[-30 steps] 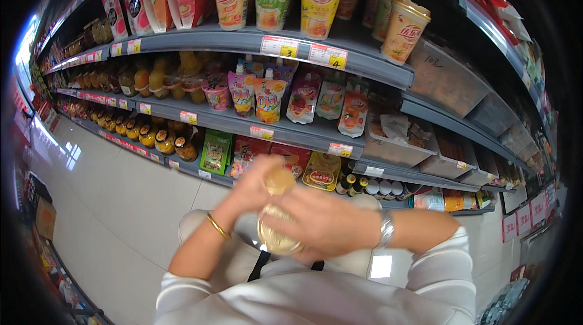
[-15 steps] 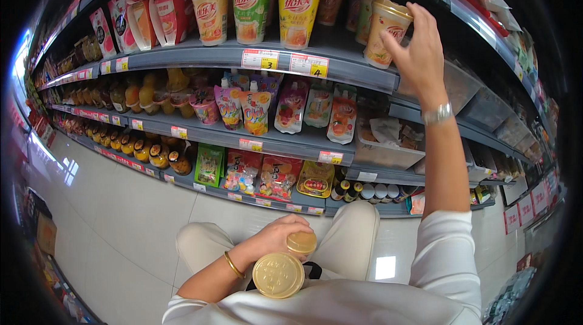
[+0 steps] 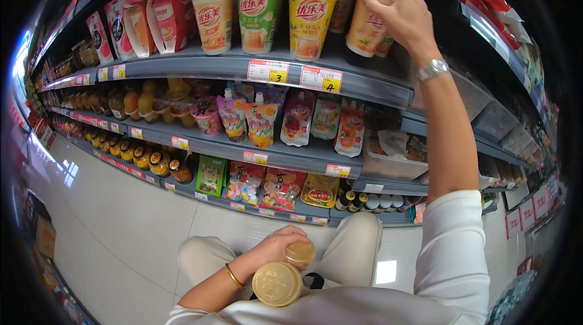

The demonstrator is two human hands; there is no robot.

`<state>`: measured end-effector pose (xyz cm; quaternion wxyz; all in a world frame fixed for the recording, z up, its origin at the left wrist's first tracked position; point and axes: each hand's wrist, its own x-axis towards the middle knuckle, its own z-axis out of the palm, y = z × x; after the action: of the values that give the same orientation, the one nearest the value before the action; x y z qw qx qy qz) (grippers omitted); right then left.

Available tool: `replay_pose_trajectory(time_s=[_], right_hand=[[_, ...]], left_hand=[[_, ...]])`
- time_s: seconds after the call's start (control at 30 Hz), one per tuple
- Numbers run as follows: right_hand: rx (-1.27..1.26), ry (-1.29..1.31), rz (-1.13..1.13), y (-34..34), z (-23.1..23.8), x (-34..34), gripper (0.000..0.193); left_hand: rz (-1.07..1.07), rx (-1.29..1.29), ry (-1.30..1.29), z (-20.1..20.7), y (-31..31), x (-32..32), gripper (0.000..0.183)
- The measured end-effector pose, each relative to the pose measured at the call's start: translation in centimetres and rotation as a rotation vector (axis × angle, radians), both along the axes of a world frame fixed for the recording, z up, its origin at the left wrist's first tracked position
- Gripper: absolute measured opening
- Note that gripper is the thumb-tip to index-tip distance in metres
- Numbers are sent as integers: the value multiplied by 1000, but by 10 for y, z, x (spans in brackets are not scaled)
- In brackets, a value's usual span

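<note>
My right hand (image 3: 408, 18) reaches up to the top shelf, its fingers and thumb closed around the upper part of an orange lidded drink cup (image 3: 365, 21). The cup tilts slightly, and another cup partly shows behind it. To its left stand a yellow cup (image 3: 311, 24), a green cup (image 3: 259, 18) and a pale orange cup (image 3: 212, 20), all gold-lidded. Down by my lap, my left hand (image 3: 276, 248) is closed on a smaller-looking gold-lidded cup (image 3: 300, 253). A second gold-lidded cup (image 3: 277, 284) is beside it, against my body; its sides are mostly hidden.
Pink cartons (image 3: 170, 21) fill the shelf's left part. On the middle shelf are spouted pouches (image 3: 261, 121) and a clear plastic bin (image 3: 395, 158). Lower down sit candy bags (image 3: 283, 188) and jars (image 3: 161, 161). The shelf edge (image 3: 364, 89) carries price tags. Pale tiles (image 3: 133, 228) cover the floor.
My right hand has moved left and deeper into the top shelf, the orange cup shifting with it and tilting. The left hand stays by my lap with the cups. The view has shifted slightly.
</note>
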<state>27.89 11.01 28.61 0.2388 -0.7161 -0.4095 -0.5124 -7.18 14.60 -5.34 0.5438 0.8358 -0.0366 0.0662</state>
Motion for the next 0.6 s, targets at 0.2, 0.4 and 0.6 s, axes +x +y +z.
replay_pose_trajectory(time_s=[0.2,0.4,0.6], right_hand=[[-32,48,-34,48,0,24,70],[-141,154,-221,79,6,50,68],[-135,54,-315,90,-11,50,68]], left_hand=[[17,-14,34,0,2,1,56],[-11,-26,83,3,9,1,53],[21,-25,52,0,11,4,54]])
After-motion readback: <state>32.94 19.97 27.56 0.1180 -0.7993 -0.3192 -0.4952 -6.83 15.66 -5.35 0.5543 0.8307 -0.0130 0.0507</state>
